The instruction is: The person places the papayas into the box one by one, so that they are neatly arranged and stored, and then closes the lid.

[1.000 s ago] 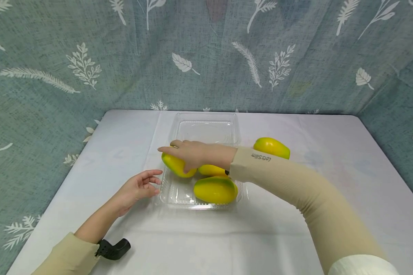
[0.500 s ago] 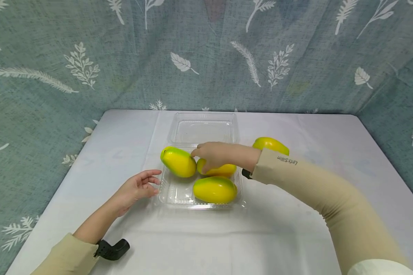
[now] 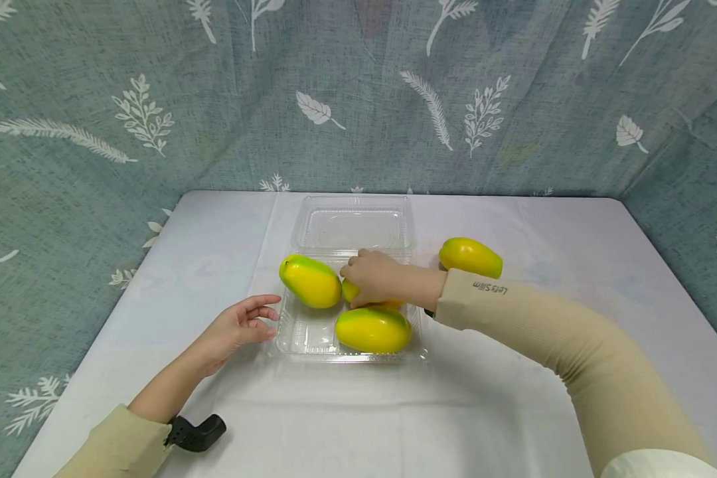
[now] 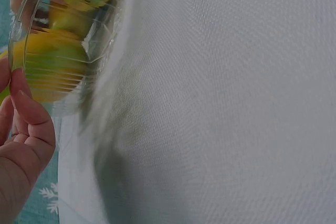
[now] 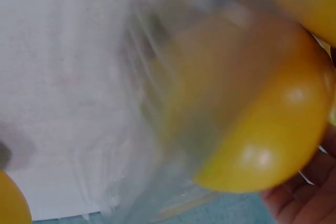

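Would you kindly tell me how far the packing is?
Three yellow fruits already lie in the clear container; the right hand grips one, the left hand pinches the container. Apparently left: boxing the fourth fruit on the table and closing the open lid.

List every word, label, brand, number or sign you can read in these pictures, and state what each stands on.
"Let'sSlim": on the right sleeve; small and upside down in the head view, so spelling is uncertain.
A white mark on the curtain, cut off at top right: cannot be read.
No other readable text.
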`<state>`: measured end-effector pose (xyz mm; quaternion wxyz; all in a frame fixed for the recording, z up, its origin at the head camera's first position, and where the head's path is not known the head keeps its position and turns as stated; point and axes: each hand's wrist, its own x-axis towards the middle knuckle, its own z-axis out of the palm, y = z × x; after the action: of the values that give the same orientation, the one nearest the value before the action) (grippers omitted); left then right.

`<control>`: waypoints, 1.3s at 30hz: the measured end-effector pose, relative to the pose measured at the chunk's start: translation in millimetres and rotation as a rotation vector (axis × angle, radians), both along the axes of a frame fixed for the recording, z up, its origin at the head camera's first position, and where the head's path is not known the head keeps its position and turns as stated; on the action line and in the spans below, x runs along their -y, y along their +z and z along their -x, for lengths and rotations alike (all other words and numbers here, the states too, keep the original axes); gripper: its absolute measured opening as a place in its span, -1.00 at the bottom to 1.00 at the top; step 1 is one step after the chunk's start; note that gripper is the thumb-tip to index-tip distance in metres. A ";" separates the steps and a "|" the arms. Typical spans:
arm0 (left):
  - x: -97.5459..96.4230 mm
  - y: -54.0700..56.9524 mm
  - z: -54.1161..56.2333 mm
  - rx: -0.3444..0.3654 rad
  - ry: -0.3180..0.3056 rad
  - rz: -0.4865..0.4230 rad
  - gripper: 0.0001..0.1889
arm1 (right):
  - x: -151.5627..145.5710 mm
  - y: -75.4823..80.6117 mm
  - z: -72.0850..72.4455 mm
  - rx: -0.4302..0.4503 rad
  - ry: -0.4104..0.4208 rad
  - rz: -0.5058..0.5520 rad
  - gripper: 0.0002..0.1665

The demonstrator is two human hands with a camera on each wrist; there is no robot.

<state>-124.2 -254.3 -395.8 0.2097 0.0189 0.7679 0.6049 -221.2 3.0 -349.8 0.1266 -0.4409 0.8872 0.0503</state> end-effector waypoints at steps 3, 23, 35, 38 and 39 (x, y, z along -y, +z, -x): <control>-0.1 0.3 -0.2 -0.002 -0.002 -0.011 -0.33 | 0.5 -4.1 1.1 -0.050 0.031 -0.002 -0.43; 0.6 0.2 0.3 -0.002 -0.022 -0.009 -0.30 | -28.8 10.8 10.3 0.190 -0.088 0.252 -0.41; 2.5 3.3 3.5 -0.024 -0.111 -0.011 -0.14 | -33.3 12.0 10.3 0.212 -0.115 0.268 -0.43; 3.8 4.0 5.2 -0.032 -0.137 -0.014 -0.09 | -33.7 11.9 10.7 0.216 -0.117 0.267 -0.43; 4.5 4.1 6.1 -0.037 -0.146 0.001 -0.09 | -33.9 11.9 10.6 0.217 -0.118 0.267 -0.43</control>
<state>-130.3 -258.7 -391.7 0.2389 0.0858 0.7686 0.5872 -231.8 36.9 -337.9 0.1648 -0.4036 0.8915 -0.1234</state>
